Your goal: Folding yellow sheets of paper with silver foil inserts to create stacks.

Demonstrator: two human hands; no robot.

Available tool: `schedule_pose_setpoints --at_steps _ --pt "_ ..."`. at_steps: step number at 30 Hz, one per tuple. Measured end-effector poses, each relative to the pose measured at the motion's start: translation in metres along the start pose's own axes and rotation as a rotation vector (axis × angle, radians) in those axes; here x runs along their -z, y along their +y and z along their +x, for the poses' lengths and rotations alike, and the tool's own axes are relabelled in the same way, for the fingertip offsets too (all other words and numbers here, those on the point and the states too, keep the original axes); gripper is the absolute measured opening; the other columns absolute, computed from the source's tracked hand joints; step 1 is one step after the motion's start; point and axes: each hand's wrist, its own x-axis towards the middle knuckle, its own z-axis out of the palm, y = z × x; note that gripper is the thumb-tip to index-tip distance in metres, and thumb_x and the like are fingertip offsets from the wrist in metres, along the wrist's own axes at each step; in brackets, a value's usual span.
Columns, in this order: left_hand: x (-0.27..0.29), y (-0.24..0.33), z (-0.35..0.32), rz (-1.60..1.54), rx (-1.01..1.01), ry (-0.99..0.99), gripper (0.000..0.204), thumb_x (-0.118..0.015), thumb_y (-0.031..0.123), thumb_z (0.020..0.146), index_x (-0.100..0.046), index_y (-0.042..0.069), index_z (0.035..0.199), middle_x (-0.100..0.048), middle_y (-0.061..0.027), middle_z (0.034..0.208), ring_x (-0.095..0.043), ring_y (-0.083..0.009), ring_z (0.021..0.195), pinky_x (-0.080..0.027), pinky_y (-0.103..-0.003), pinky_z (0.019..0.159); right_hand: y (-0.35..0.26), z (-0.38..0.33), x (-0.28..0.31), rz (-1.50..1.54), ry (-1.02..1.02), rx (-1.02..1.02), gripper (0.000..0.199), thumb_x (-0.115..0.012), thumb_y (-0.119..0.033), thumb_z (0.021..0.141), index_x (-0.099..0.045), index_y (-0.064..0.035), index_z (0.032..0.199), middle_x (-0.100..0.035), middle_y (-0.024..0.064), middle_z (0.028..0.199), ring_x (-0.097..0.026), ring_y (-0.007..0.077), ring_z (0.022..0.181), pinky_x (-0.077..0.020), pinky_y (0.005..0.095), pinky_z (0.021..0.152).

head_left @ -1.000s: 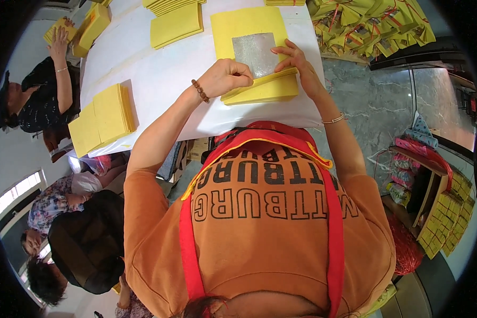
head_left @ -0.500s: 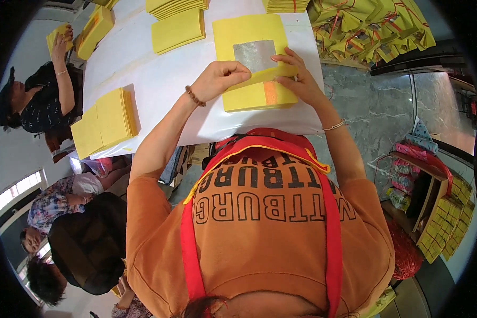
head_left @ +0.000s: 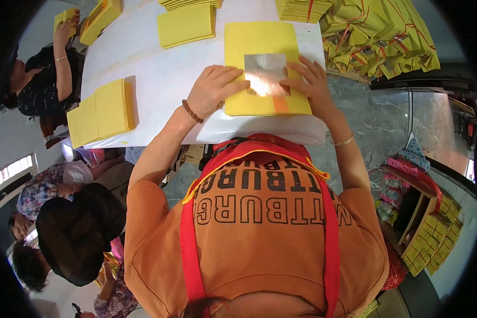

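Observation:
A yellow paper sheet lies on the white table in front of me, possibly with more sheets under it. It bears a shiny silver foil square, with an orange patch below. My left hand rests at the sheet's left edge, its fingers reaching flat toward the foil. On the other side my right hand has its fingers spread, with fingertips at the foil's right edge. Neither hand grips anything. The undersides of both palms are hidden.
Yellow paper stacks stand on the white table: one at left, one at the back, another at back right. Bundled yellow paper lies beyond the right edge. A person works at far left; others sit nearer.
The yellow strip that both hands held folded up across the foil now lies flat. The whole foil square shows. My left fingers have gone from a pinch to stretched out.

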Motion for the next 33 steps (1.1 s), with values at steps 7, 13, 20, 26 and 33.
schedule_pose_setpoints --at_steps 7,13,20,26,33 --pt "0.005 0.037 -0.023 -0.285 0.154 0.009 0.026 -0.055 0.009 0.076 -0.061 0.011 0.101 -0.064 -0.0081 0.091 -0.061 -0.0233 0.086 -0.048 -0.033 0.074 -0.031 -0.021 0.016 0.308 -0.181 0.033 0.027 -0.061 -0.010 0.076 -0.062 -0.0125 0.103 -0.059 0.0061 0.113 -0.053 0.0263 0.109 -0.0392 0.0398 0.096" --pt "0.003 0.041 -0.009 -0.520 0.649 -0.004 0.021 -0.055 0.015 0.084 -0.060 0.005 0.102 -0.060 -0.0114 0.070 -0.059 -0.0237 0.062 -0.046 -0.033 0.058 -0.034 -0.010 0.011 0.503 -0.171 -0.433 0.030 -0.060 -0.003 0.081 -0.056 -0.0058 0.111 -0.063 0.0100 0.100 -0.062 0.0213 0.090 -0.0482 0.0276 0.076" --pt "-0.034 0.012 -0.008 -1.023 1.045 0.110 0.027 -0.056 0.023 0.087 -0.061 0.000 0.101 -0.058 -0.0051 0.061 -0.048 -0.0087 0.051 -0.041 -0.027 0.050 -0.037 0.014 -0.004 0.698 0.096 -0.787 0.039 -0.063 -0.008 0.082 -0.052 -0.0034 0.118 -0.062 0.0151 0.103 -0.061 0.0177 0.090 -0.0483 0.0287 0.073" --pt "-0.042 0.004 -0.007 -1.086 1.098 0.111 0.028 -0.056 0.022 0.086 -0.060 0.000 0.103 -0.064 -0.0093 0.071 -0.058 -0.0132 0.062 -0.045 -0.030 0.058 -0.039 0.024 -0.012 0.428 0.098 -0.721 0.034 -0.061 -0.010 0.083 -0.055 -0.0026 0.115 -0.062 0.0166 0.105 -0.061 0.0258 0.093 -0.0484 0.0311 0.075" --pt "-0.020 0.011 0.008 -0.784 1.150 -0.074 0.032 -0.054 0.029 0.086 -0.059 0.003 0.103 -0.065 -0.0145 0.076 -0.062 -0.0263 0.069 -0.047 -0.036 0.063 -0.040 0.028 -0.016 0.210 0.162 -0.598 0.032 -0.060 -0.011 0.083 -0.056 -0.0043 0.114 -0.061 0.0147 0.089 -0.059 0.0268 0.073 -0.0464 0.0347 0.064"
